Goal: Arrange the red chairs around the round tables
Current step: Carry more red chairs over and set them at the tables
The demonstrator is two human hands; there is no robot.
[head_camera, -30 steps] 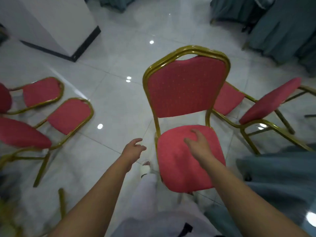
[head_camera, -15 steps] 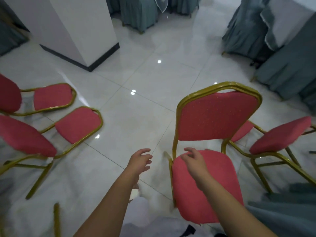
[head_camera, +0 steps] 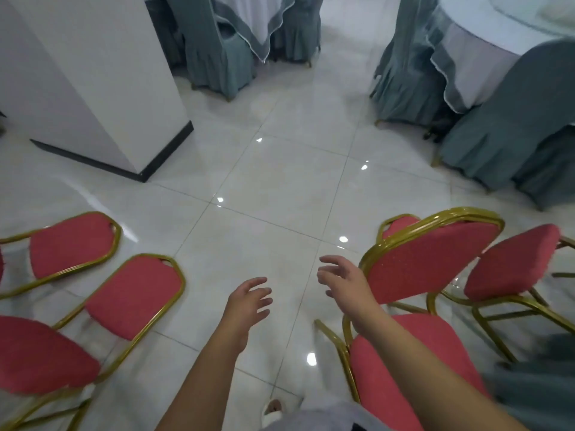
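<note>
A red chair with a gold frame stands upright at my lower right, its seat under my right forearm. My right hand hovers just left of its backrest, fingers spread and holding nothing. My left hand floats over the bare tiles, fingers relaxed and empty. Behind the upright chair another red chair lies tipped over. Two more red chairs lie on their backs at the left, one nearer and one farther. A round table with a white and grey cloth stands at the upper right.
A white square pillar with a dark base rises at the upper left. Chairs in grey-green covers ring a second draped table at the top centre and the right table. Glossy white floor tiles spread between them.
My right hand has lifted off the red chair's seat and now hovers beside its backrest. The view has swung up and left, so the chair sits farther right.
</note>
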